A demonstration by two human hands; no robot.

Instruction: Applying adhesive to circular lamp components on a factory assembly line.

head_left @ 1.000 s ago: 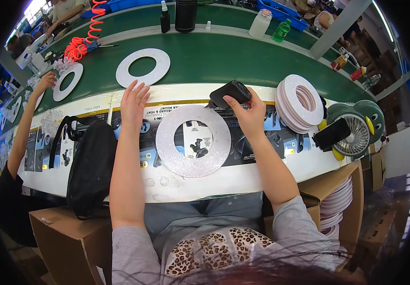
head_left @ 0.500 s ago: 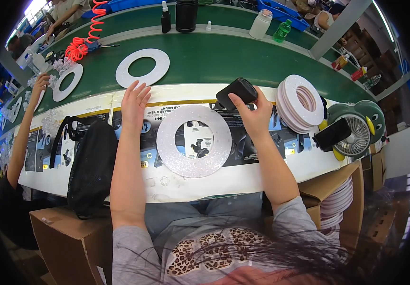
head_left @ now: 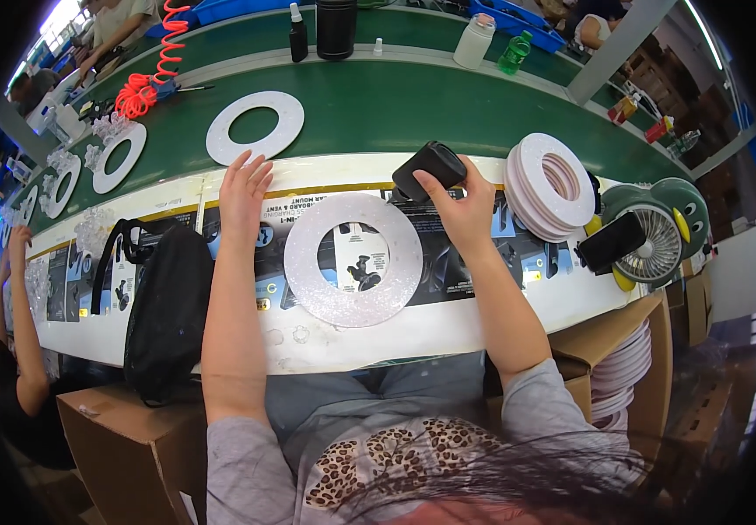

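Observation:
A white speckled flat ring (head_left: 308,262) lies in front of me on printed sheets, between my forearms. Above its upper right edge, my right hand (head_left: 465,206) is closed around a small black rounded block (head_left: 430,171), whose kind I cannot make out. My left hand (head_left: 246,197) holds nothing; its fingers are stretched out, near the lower edge of another white ring (head_left: 286,127) on the green belt. Just right of my right hand stands a stack of similar rings (head_left: 557,197), white with pinkish edges.
A black bag (head_left: 166,306) lies left of my left forearm. A green animal-shaped fan (head_left: 654,236) with a phone (head_left: 612,242) stands at the right. Bottles (head_left: 474,41) line the far ledge. A carton of rings (head_left: 623,376) sits at the lower right. A co-worker's arm (head_left: 24,306) is at far left.
The co-worker's arm has drawn back from the belt at the left, and a ring with clear pieces shows there. My hands have hardly moved, the right still gripping the black block.

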